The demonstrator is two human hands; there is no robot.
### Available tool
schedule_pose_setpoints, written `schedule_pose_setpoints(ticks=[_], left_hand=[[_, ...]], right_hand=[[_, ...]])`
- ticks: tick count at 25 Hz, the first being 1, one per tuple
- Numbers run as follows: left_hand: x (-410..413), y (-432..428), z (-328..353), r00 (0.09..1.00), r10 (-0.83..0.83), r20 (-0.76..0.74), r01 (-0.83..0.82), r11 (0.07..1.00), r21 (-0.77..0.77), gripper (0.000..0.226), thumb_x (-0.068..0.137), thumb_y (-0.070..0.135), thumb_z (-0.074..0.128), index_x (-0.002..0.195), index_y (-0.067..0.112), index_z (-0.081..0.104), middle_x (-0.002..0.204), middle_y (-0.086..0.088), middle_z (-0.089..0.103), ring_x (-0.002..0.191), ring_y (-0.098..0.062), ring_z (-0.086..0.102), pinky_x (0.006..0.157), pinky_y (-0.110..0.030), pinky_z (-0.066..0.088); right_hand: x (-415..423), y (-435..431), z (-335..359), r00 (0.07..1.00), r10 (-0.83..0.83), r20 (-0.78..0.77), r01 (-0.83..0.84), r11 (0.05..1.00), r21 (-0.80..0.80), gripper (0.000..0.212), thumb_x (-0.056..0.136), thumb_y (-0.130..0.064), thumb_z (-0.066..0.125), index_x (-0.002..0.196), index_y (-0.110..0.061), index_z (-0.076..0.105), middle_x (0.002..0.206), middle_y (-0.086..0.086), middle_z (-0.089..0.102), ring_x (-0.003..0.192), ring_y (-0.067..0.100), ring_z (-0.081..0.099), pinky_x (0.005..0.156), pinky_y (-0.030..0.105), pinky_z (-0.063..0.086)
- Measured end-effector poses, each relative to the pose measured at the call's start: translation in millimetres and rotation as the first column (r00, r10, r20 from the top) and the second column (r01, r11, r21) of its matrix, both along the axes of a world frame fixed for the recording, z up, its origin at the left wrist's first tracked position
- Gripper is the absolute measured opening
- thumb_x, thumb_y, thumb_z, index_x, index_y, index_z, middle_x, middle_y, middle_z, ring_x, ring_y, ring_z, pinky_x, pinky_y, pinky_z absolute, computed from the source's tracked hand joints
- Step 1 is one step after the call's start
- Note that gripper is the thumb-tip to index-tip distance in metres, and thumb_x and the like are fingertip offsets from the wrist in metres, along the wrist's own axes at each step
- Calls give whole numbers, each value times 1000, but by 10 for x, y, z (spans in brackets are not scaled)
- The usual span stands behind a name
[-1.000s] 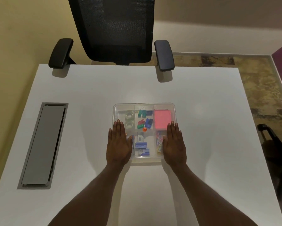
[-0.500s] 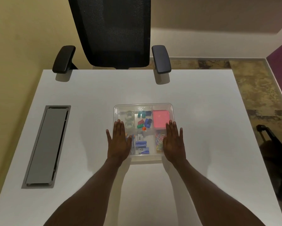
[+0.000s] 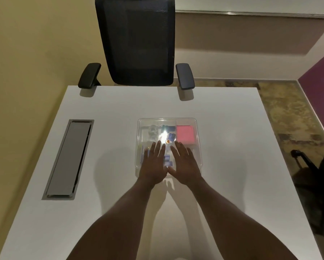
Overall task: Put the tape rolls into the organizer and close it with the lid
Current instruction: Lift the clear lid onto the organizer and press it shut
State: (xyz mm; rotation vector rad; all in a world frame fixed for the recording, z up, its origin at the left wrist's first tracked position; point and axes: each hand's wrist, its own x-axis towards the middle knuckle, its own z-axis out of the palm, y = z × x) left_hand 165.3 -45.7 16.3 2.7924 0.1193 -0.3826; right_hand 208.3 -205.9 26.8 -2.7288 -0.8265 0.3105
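A clear plastic organizer (image 3: pixel 198 147) sits in the middle of the white table, with a transparent lid (image 3: pixel 166 121) lying on top of it. Through the lid I see clear tape rolls (image 3: pixel 153 129) in the far left compartment, a pink pad (image 3: pixel 185 136) at the far right and small blue and green items between. My left hand (image 3: pixel 153 164) and my right hand (image 3: pixel 184 164) lie flat, fingers spread, side by side on the near half of the lid. They hide the near compartments.
A grey cable hatch (image 3: pixel 68 159) is set into the table (image 3: pixel 232 184) on the left. A black mesh office chair (image 3: pixel 136 42) stands at the far edge. Another dark chair (image 3: pixel 318 177) is on the floor to the right.
Both hands have slid from the organizer's left and right edges toward its middle and now rest close together on the lid. The camera has tilted up.
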Motion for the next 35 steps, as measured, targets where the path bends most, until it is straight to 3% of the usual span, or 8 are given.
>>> schedule_pose_setpoints(ticks=[6,13,21,25,30,35], left_hand=[[-123,-193,-48,996,37,-78,-29,994,105,80,108,28,49,166,20,-5,174,-10,-16,161,-34,-15,130,-54,-7],[-150,-163,-126,994,54,-97,-46,995,91,79,106,27,56,167,21,6,176,-8,-1,163,-32,1,130,-48,18],[137,-46,-122,995,59,-82,-52,996,77,77,106,36,54,167,26,7,176,-4,-1,163,-28,2,130,-46,20],[477,85,-128,998,45,-32,-42,996,83,71,108,25,54,166,26,13,176,-2,6,163,-25,7,127,-44,29],[832,211,-165,999,51,15,-52,997,58,67,107,21,55,165,27,22,174,1,16,162,-21,15,124,-43,38],[873,185,-203,997,79,26,-80,995,54,68,108,22,53,166,26,17,175,0,10,163,-23,9,128,-43,30]], right_hand=[[-123,86,-49,997,-58,-50,42,961,-275,84,103,-49,50,163,-20,-3,170,8,-16,158,31,-11,129,51,-3],[-179,60,-194,990,-104,-95,79,969,-234,70,106,-25,53,163,-18,12,171,12,6,158,33,9,128,50,18],[153,94,-239,990,-108,-91,88,976,-197,64,106,-25,51,162,-21,19,170,9,14,158,30,14,128,47,22],[505,197,-215,990,-120,-76,101,972,-210,63,105,-21,55,160,-20,27,168,11,24,155,30,25,124,45,31],[869,289,-214,992,-110,-60,95,972,-213,61,105,-23,55,160,-20,28,168,9,26,155,28,27,123,43,33],[938,293,-226,993,-99,-62,82,967,-240,63,105,-25,55,161,-20,26,169,10,21,156,29,23,125,45,29]])
